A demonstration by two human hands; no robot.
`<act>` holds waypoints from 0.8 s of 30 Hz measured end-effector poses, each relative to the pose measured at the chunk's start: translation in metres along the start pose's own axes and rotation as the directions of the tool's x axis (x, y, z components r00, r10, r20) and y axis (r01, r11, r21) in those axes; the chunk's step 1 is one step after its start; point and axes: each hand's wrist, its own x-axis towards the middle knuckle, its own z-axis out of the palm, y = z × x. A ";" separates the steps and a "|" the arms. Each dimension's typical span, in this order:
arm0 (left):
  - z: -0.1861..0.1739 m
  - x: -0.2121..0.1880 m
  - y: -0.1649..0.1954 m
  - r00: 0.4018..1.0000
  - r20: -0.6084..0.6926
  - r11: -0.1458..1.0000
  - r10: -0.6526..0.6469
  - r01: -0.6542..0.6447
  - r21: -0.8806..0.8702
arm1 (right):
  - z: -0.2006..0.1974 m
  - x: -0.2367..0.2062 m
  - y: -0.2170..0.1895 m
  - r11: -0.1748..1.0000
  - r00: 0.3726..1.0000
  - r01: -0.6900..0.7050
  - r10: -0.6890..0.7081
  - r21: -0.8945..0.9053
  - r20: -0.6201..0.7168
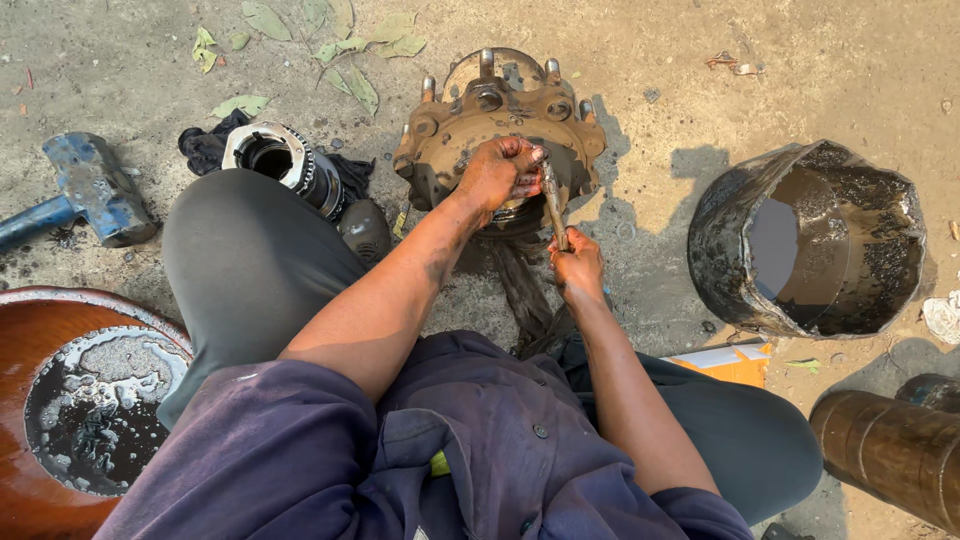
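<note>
A rusty, greasy wheel hub (470, 120) with several studs stands on the concrete in front of me. My left hand (497, 172) rests on the hub's centre, fingers curled against the top of a thin metal rod (553, 205). My right hand (578, 268) grips the lower end of that rod, which leans up toward the hub's middle. A dark rag (520, 290) lies on the ground under my hands, between my knees.
A blue sledgehammer (85, 190) lies far left. A bearing ring (280, 160) sits on black cloth by my left knee. A cut black bucket of dark oil (810, 240) stands right. A brown basin with dirty liquid (60, 400) is at lower left; an orange box (730, 362) and a metal cylinder (890, 450) lie right.
</note>
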 end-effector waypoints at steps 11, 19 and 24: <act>-0.001 -0.003 0.002 0.970 0.035 0.921 0.242 -0.240 0.308 | -0.004 -0.011 -0.020 0.983 0.984 -0.175 0.176 -0.052 0.017; -0.003 -0.009 -0.002 0.854 0.110 0.468 0.509 -0.382 0.797 | -0.006 -0.006 -0.010 0.986 0.989 -0.137 0.141 -0.099 0.036; -0.017 0.017 0.001 0.979 -0.136 0.988 0.153 -0.148 0.046 | -0.004 0.000 -0.003 0.990 0.990 -0.136 0.137 -0.021 0.044</act>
